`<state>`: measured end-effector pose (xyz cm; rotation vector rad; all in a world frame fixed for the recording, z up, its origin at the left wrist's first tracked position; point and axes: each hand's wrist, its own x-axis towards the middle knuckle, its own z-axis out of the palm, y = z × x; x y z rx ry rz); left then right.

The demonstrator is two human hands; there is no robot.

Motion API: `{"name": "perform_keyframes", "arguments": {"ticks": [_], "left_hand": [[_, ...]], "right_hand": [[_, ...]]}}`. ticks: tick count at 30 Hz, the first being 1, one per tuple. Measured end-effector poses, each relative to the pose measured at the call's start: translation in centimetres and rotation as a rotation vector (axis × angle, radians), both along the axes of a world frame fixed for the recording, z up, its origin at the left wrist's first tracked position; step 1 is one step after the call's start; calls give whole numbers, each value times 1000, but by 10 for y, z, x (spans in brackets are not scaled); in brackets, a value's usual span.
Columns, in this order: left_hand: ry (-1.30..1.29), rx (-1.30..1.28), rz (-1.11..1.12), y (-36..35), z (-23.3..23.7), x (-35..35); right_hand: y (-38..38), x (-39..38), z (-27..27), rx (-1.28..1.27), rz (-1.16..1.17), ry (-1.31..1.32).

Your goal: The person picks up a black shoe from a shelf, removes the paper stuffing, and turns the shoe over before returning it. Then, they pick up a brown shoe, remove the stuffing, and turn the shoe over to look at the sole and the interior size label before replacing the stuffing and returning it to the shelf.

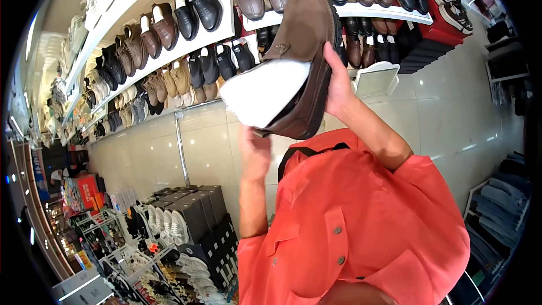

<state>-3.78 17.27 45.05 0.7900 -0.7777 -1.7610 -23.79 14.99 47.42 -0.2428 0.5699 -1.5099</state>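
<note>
A brown slip-on loafer with a dark, thick sole is held up in front of me, its toe pointing away. A white paper-like insert fills its opening and sticks out on the left. My right hand grips the loafer along its right side, the thumb lying on the upper near the sole; the other fingers are hidden underneath. Slightly blurred, my left hand is closed at the heel end, by the lower edge of the insert. Its fingertips are mostly out of sight behind the shoe.
White wall shelves with rows of leather shoes rise ahead and curve left. A low tilted mirror stands on the tiled floor. Stacked shoe boxes and a rack of sneakers are at lower left. Folded jeans lie at right.
</note>
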Motion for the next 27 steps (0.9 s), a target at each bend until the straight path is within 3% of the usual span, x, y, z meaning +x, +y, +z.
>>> {"name": "perform_keyframes", "arguments": {"ticks": [2,4,5,7,12,16,19,22,24,25,27], "left_hand": [[96,-104,-1,-17,33,8],[-336,-487,-65,-25,62,15],[-341,-487,-53,-23,68,19],[-719,-655,-198,-24,78,21],[-699,-673,-221,-13,89,20],[-866,-813,-105,-18,89,13],[-960,-900,-74,-16,95,-1],[-977,-1014,-101,-14,108,-12],[-725,-720,-256,-20,102,-3],[-723,-726,-252,-24,98,3],[-922,-953,-232,-29,92,9]], "right_hand": [[2,-3,-7,-33,31,33],[4,-2,-9,-73,49,38],[5,-1,-9,-95,60,41],[3,-1,-6,-118,62,38],[7,-2,-3,-118,28,36],[9,-2,-7,-186,153,28],[4,10,-25,-261,119,150],[4,3,-12,-171,154,11],[2,-5,-7,-147,159,-25],[3,-5,-2,-123,123,9],[3,-7,1,-100,76,41]]}}
